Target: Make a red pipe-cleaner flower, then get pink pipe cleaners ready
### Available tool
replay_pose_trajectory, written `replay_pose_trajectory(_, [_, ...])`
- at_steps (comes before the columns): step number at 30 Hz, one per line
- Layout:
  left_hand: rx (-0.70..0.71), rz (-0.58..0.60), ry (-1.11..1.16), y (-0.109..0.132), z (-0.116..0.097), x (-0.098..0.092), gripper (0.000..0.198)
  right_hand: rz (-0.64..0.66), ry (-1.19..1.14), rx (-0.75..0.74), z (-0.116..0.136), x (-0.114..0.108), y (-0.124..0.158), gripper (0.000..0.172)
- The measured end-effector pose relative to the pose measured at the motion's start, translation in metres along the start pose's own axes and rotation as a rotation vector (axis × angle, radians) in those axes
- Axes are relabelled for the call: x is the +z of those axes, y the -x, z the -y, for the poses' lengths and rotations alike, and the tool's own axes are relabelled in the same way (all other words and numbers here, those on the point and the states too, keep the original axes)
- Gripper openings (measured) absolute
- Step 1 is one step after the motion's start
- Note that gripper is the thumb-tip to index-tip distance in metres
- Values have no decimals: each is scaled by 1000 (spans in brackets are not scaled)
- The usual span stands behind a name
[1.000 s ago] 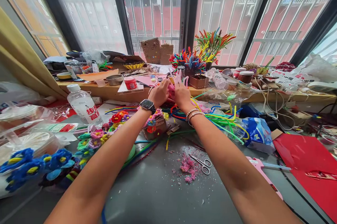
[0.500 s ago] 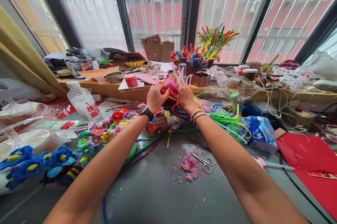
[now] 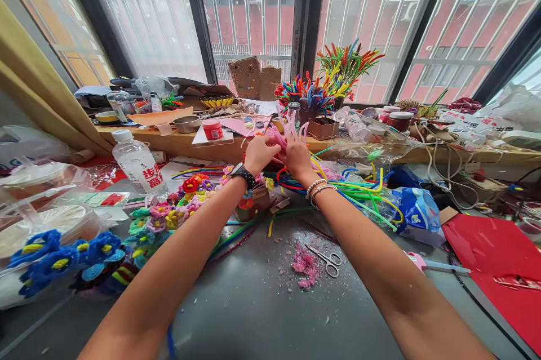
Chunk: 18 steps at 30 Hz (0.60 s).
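Note:
Pink pipe cleaners (image 3: 276, 137) are held up in front of the window ledge, some of their ends standing upright. My left hand (image 3: 261, 154), with a dark watch at the wrist, pinches them from the left side. My right hand (image 3: 296, 157), wearing bead bracelets, has its fingers closed round the same bunch from the right. The two hands are almost touching, and their fingertips are partly hidden. Below and beside my right hand lies a pile of colourful pipe cleaners (image 3: 359, 194).
Silver scissors (image 3: 330, 261) lie by pink fluff clippings (image 3: 305, 266) on the grey table (image 3: 253, 309). A water bottle (image 3: 137, 163) and pipe-cleaner flowers (image 3: 59, 261) stand left. At right are a blue packet (image 3: 416, 208) and red sheets (image 3: 499, 258). Jars crowd the ledge (image 3: 236, 149).
My left hand has shifted slightly right, closer to my right hand, and its wrist has turned. My right hand stays nearly in place, still holding the pink pipe cleaners.

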<state>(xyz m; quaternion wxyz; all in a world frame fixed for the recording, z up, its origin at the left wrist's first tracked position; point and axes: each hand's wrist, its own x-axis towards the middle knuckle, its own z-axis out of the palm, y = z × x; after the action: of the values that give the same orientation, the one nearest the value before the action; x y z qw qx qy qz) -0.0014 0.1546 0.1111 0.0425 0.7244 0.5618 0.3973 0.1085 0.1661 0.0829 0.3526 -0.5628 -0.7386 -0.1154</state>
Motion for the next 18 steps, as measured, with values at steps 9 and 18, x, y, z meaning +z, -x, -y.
replay_pose_trajectory(9, [-26, -282, -416, 1, -4, 1, 16, -23, 34, 35, 5, -3, 3, 29])
replay_pose_trajectory(18, [-279, -398, -371, -31, 53, -55, 18, -15, -28, -2, -7, -3, 7, 32])
